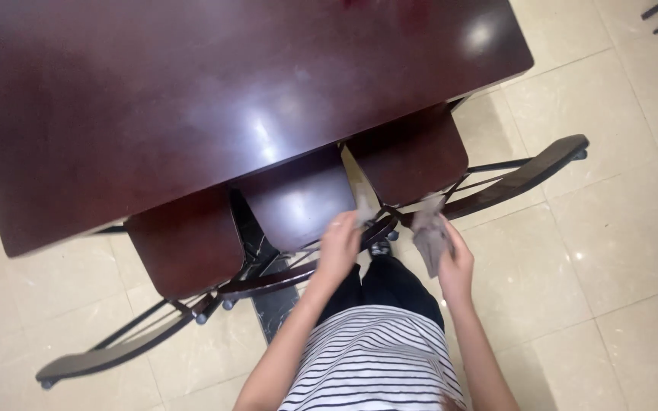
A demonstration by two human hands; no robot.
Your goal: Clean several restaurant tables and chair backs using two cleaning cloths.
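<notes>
I look straight down at my own striped shirt and dark trousers. My right hand point(455, 262) holds a grey-brown cloth point(429, 234) that hangs crumpled above the floor, next to the right-hand chair seat point(413, 156). My left hand point(339, 245) is closed around a small pale bit of cloth point(362, 208) near the front edge of the middle chair seat point(298, 196). Both hands are blurred by motion. Whether the two bits of cloth are one piece I cannot tell.
A dark glossy wooden table point(192, 91) fills the top. Three matching dark chair seats are tucked under its near edge; the left seat point(186, 243) is furthest from me. Curved chair backs point(523, 175) stick out over the beige tiled floor point(611, 251).
</notes>
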